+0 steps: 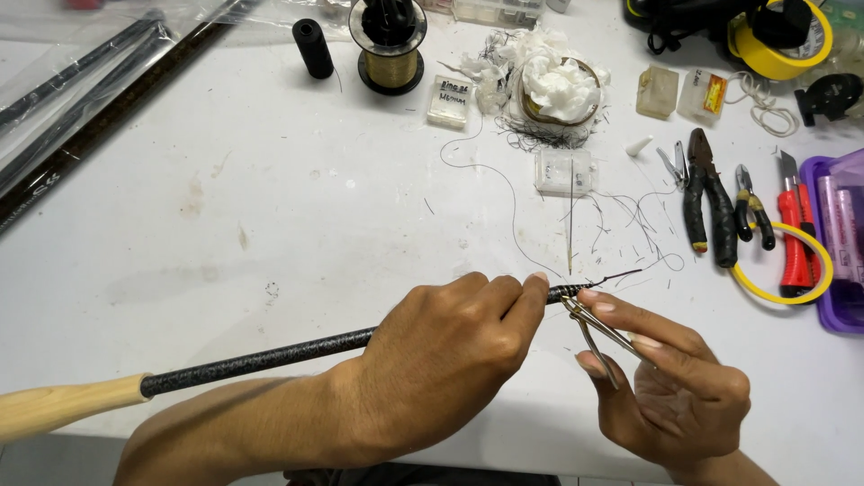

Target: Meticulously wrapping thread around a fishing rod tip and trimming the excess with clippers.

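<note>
Over the white table [270,207], left hand [441,360] is clenching the black rod [261,354] near its tip; right hand [670,387] is gripping a metal guide [598,328] against it, likely mid-binding, needing steady thread [504,193] tension.

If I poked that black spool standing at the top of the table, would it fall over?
Probably yes: the black spool stands upright, taller than wide, so it looks tippy. Once down, its round shape would likely roll. It seems small and light.

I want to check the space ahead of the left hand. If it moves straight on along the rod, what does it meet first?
Probably the right hand, whose fingertips pinch the rod just beyond the left hand.
</note>
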